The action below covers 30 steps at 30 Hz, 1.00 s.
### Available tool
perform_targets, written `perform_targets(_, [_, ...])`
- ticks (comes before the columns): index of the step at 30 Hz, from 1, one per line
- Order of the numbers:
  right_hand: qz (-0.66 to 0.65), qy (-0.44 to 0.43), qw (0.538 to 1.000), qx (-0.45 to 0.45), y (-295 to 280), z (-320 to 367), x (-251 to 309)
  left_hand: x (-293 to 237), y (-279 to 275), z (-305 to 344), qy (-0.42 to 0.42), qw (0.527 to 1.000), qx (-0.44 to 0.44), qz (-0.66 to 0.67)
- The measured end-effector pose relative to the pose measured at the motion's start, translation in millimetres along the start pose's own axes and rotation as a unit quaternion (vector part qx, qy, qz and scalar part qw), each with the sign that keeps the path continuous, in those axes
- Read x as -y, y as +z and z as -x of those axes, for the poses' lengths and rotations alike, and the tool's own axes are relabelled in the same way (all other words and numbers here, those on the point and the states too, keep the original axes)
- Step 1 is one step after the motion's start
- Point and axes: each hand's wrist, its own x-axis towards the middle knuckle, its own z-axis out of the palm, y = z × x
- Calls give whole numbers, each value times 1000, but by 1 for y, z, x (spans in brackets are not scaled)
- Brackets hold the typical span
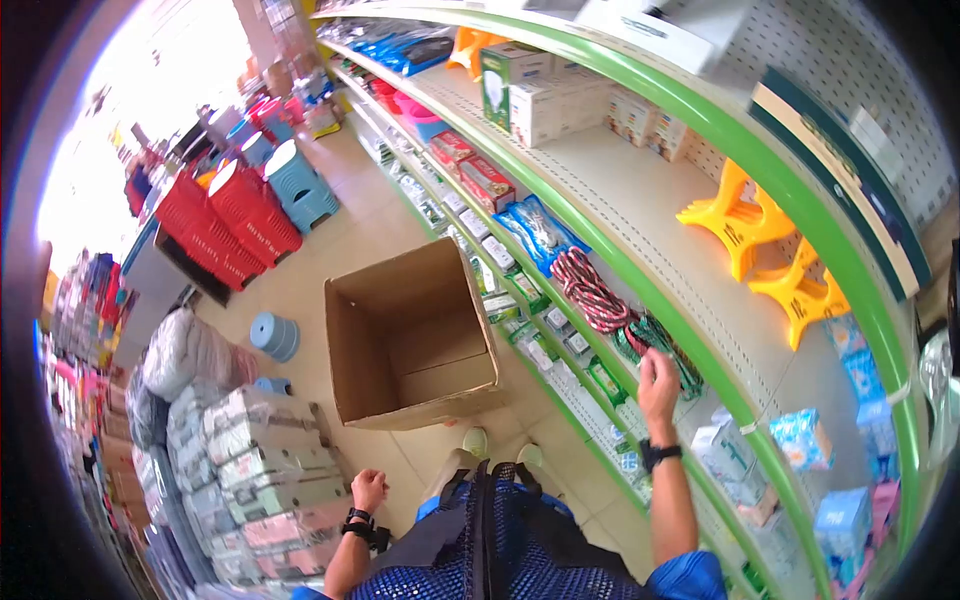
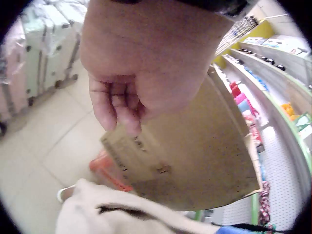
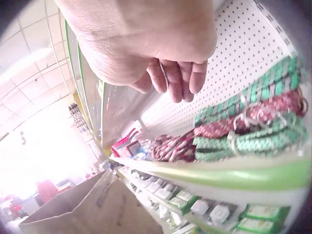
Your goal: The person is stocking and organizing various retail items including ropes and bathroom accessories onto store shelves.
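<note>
Left hand (image 1: 369,491) is near the open brown cardboard box (image 1: 372,350) on the floor, fingers loosely bent, nothing in them; box looks light and stiffish, so I'd take 2 opposite walls. Further right, the red-and-white braided rope bundle (image 1: 590,290) and green-and-white braided rope bundles (image 3: 265,141) sit on the green-edged shelf (image 3: 234,176). Probably soft and floppy, so I'd grab mid-bundle. Right hand (image 1: 657,388) is by the green ones, empty, fingers loosely curled.

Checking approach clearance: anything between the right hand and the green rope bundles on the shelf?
Nothing visible: in the right wrist view, only open space shows between the right hand and the green rope bundles. The shelf's green front edge runs below them, not across.
</note>
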Motion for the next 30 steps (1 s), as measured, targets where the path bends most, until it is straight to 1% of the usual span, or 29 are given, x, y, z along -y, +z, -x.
perform_targets(1, [26, -57, 998, -25, 12, 14, 5, 29, 4, 6, -11, 999, -15, -30])
perform_targets(2, [-37, -4, 999, 28, 20, 31, 11, 53, 2, 17, -19, 995, -2, -98])
perform_targets(3, [-72, 21, 996, 56, 31, 47, 16, 72, 0, 30, -27, 985, 11, -167])
perform_targets(4, [-101, 43, 990, 83, 44, 64, 18, 89, -2, 44, -37, 987, -1, -157])
perform_targets(5, [-110, 39, 989, 96, 59, 83, 16, 103, -5, 60, -75, 983, 18, -168])
perform_targets(6, [-136, 67, 981, 120, 65, 97, 27, 115, -7, 75, -113, 977, 38, -177])
perform_targets(7, [-148, 101, 972, 150, 76, 113, 31, 127, -7, 86, -124, 978, 27, -169])
perform_targets(9, [-175, 135, 953, 207, 93, 142, 46, 151, -5, 104, -162, 965, 13, -204])
perform_targets(11, [-195, 160, 927, 277, 109, 165, 62, 160, -3, 117, -188, 969, -2, -162])
perform_targets(12, [-198, 148, 926, 286, 119, 175, 66, 163, -1, 122, -202, 971, -5, -130])
perform_targets(14, [-197, 159, 890, 379, 140, 187, 75, 168, 0, 121, -208, 971, -17, -118])
perform_targets(15, [-195, 148, 890, 385, 150, 189, 79, 170, 0, 119, -209, 971, -21, -116])
perform_targets(17, [-258, 163, 837, 455, 168, 190, 89, 181, 1, 118, -212, 971, -28, -102])
perform_targets(18, [-255, 151, 837, 460, 175, 186, 95, 188, 0, 114, -216, 972, -27, -83])
perform_targets(20, [-292, 237, 775, 507, 193, 175, 112, 201, -3, 110, -222, 973, -35, -53])
perform_targets(21, [-291, 225, 775, 514, 200, 168, 124, 208, -4, 110, -234, 971, -36, -34])
perform_targets(23, [-314, 298, 745, 508, 209, 153, 152, 232, -11, 108, -242, 970, -30, -5])
perform_targets(24, [-316, 287, 743, 516, 216, 151, 168, 246, -14, 108, -269, 963, -21, 3])
perform_targets(26, [-360, 383, 723, 448, 230, 152, 199, 277, -18, 114, -299, 953, -40, 34])
perform_targets(27, [-360, 371, 726, 454, 239, 154, 214, 291, -21, 116, -290, 956, -30, 21])
perform_targets(29, [-389, 437, 711, 389, 263, 158, 243, 336, -24, 114, -260, 965, -25, 14])
perform_targets(30, [-390, 429, 713, 394, 280, 161, 248, 363, -19, 119, -244, 969, -30, 19])
